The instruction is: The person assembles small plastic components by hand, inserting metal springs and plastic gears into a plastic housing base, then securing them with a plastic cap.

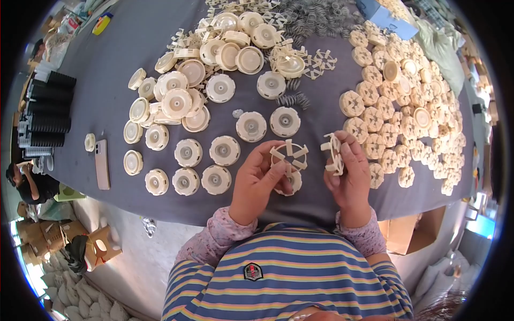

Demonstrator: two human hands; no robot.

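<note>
My left hand [254,186] pinches a cream plastic pronged ring [289,143] between thumb and fingers, its open face turned up. Beneath it, partly covered by the fingers, a round cream cap [292,184] lies on the cloth. To the right, my right hand [351,174] grips a second pronged ring [334,155], tilted on edge. The two rings are apart. Several round cream caps [216,180] lie in loose rows left of my hands, some with a coil spring [251,126] seated in the middle.
Caps and pronged rings are heaped at the far middle, with a pile of loose springs [321,18] beyond. Many pronged round parts [369,117] spread over the right side. A phone [102,164] lies at left, near stacked black trays [51,109]. Another person [33,184] is at far left.
</note>
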